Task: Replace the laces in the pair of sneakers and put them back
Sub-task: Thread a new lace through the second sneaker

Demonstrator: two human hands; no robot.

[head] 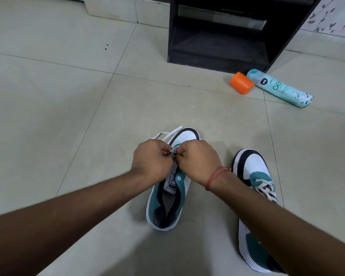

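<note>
Two teal, white and black sneakers stand on the tiled floor. The left sneaker (pixel 168 198) is in the middle, its upper eyelets unlaced and its tongue showing. A white lace (pixel 168 134) trails past its toe. My left hand (pixel 152 160) and my right hand (pixel 199 161) meet over its eyelets, and both pinch the lace end between their fingertips. The right sneaker (pixel 253 172) stands to the right with a white lace threaded through it. My right forearm partly covers it.
A dark open shelf unit (pixel 219 36) stands at the back. In front of it lie an orange cap (pixel 241 83) and a teal spray can (pixel 279 88) on their sides. Pale floor tiles (pixel 68 106) stretch to the left.
</note>
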